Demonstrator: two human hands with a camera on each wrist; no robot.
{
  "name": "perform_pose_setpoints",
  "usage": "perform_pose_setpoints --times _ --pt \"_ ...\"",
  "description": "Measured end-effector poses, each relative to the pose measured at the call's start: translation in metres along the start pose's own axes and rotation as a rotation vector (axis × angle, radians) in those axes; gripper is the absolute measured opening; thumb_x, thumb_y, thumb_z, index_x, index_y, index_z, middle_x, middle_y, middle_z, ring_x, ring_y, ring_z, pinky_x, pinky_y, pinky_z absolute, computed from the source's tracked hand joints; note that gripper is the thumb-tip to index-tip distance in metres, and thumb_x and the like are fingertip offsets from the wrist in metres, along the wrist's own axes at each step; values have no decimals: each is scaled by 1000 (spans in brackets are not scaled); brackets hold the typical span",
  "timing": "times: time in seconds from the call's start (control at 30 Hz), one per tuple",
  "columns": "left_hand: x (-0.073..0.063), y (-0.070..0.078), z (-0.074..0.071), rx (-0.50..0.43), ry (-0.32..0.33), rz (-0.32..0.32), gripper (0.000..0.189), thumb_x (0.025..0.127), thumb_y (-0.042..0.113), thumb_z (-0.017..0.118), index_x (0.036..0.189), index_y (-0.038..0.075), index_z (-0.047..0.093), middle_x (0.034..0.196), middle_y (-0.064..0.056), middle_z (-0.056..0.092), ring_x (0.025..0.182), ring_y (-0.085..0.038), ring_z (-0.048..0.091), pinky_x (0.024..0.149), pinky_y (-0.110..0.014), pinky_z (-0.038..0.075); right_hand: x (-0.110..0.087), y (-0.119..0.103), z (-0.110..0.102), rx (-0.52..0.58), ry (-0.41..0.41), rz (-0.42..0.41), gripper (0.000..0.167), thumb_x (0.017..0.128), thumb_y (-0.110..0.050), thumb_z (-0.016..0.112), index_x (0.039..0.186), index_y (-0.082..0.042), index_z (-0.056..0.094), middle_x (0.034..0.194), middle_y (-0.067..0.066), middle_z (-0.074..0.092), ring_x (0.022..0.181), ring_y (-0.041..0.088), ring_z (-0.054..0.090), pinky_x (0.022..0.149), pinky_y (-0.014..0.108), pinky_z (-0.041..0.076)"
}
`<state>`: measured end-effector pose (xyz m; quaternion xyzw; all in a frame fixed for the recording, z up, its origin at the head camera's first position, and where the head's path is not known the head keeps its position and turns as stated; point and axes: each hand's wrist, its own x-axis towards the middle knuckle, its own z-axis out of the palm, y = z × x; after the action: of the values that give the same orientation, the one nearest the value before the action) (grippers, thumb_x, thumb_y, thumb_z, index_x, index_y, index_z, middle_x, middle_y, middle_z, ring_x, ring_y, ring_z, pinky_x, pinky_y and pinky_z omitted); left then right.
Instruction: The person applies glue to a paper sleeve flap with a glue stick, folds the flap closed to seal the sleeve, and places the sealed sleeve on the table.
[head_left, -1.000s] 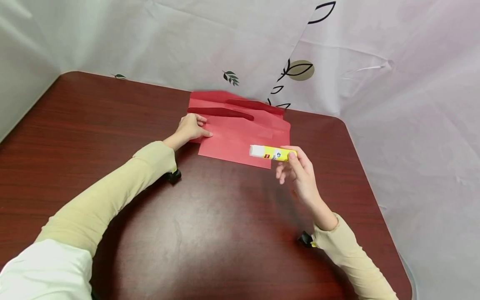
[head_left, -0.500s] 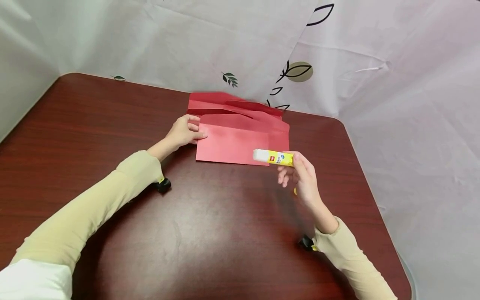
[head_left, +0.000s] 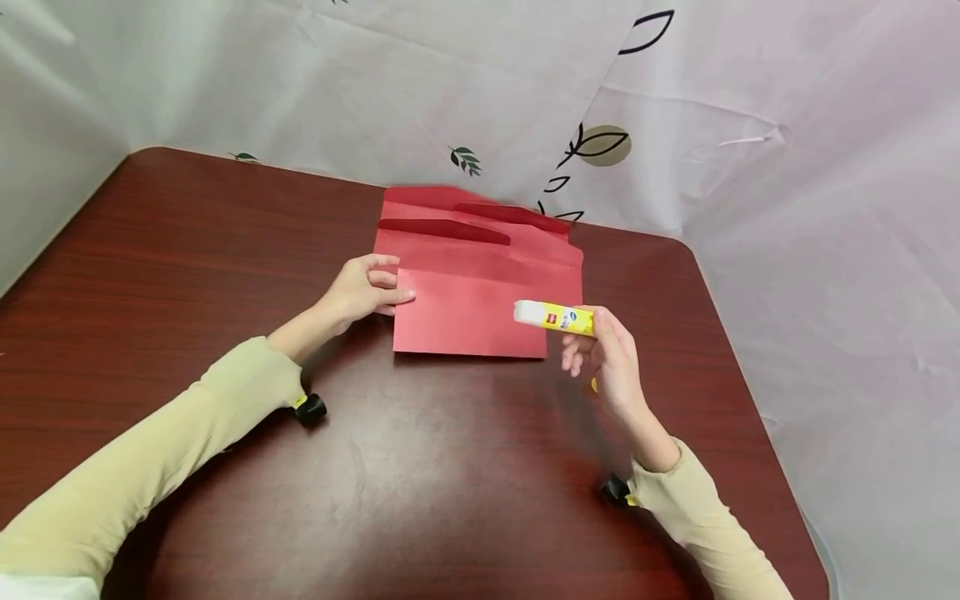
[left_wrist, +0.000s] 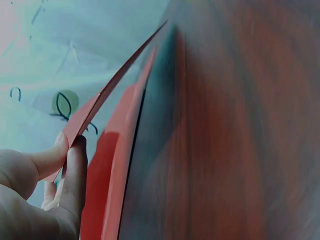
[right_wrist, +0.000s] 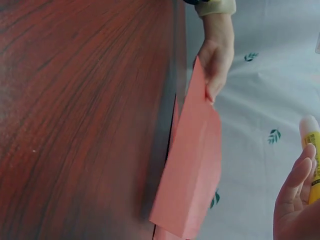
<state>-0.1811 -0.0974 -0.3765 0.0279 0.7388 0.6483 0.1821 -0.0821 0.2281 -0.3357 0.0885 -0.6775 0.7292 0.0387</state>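
Observation:
My left hand [head_left: 358, 292] pinches the left edge of a red envelope [head_left: 472, 317], thumb on its face and fingers behind. In the left wrist view, that envelope [left_wrist: 107, 90] is lifted off the table at a tilt, with more red paper below it. Between thumb and fingers, my right hand [head_left: 611, 354] holds a glue stick [head_left: 557, 317] with a yellow body and whitish cap end, level above the envelope's right side. The right wrist view shows the glue stick [right_wrist: 312, 150] at its right edge, apart from the envelope [right_wrist: 187, 160].
Several more red envelopes [head_left: 420, 197] with raised flaps lie behind the held one, near the back edge of the dark wooden table [head_left: 247, 225]. A pale curtain [head_left: 360, 83] with leaf prints hangs behind. A small yellow piece [head_left: 594, 385] shows beside the right hand.
My left hand has drawn the envelope off the others toward me, lifting it. The right hand with the glue stick has shifted only slightly right and down.

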Motion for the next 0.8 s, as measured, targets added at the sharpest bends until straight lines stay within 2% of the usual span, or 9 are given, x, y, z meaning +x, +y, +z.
perform_pose_setpoints --times 0.13,0.27,0.33,0.37,0.43,0.57,0.6,0.8 --pt "-13 2 8 -47 -29 2 68 85 5 71 142 -5 35 87 2 67 67 -1 67 66 -25 59 8 35 -28 22 -23 -11 40 103 -34 41 112 0 58 75 5 66 48 17 57 42 27 48" --pt "-22 1 15 -38 -62 -12 65 84 4 71 139 -7 38 87 0 67 67 -2 66 64 -25 58 15 66 -52 38 -33 13 43 106 -31 33 118 3 56 78 9 67 48 23 57 41 32 48" --pt "-25 -1 17 -28 -72 -20 63 85 3 71 138 -9 39 89 -4 67 66 -2 66 64 -25 58 15 70 -54 27 -23 19 44 105 -33 33 119 3 55 77 9 66 48 23 57 41 32 48" --pt "-25 -3 18 -22 -75 -25 62 85 2 70 138 -9 40 91 -5 67 66 -2 65 64 -25 58 12 58 -46 63 -38 7 44 105 -34 34 117 3 55 76 9 66 49 22 57 42 30 49" --pt "-27 -6 20 -16 -80 -35 62 85 3 70 138 -9 40 92 -7 67 66 -2 66 64 -24 58 11 56 -43 50 -30 5 45 104 -36 35 116 2 55 75 8 65 49 20 57 43 29 49" --pt "-28 -13 22 -18 -99 -53 63 85 3 71 138 -9 39 91 -5 67 67 -3 66 64 -25 58 8 51 -39 48 -25 5 45 104 -38 36 115 1 56 75 6 65 49 18 57 44 26 49" --pt "-28 -15 22 -18 -105 -59 63 84 2 71 137 -9 39 89 -4 68 67 -4 67 64 -25 59 11 63 -48 16 -7 19 45 104 -38 35 117 0 55 76 6 65 49 19 57 43 27 49" --pt "-32 -18 22 29 -134 -94 65 83 3 72 136 -9 37 88 -6 68 67 -7 68 65 -28 59 12 73 -58 -10 13 41 48 105 -38 34 121 3 53 76 10 63 49 25 55 42 31 49"
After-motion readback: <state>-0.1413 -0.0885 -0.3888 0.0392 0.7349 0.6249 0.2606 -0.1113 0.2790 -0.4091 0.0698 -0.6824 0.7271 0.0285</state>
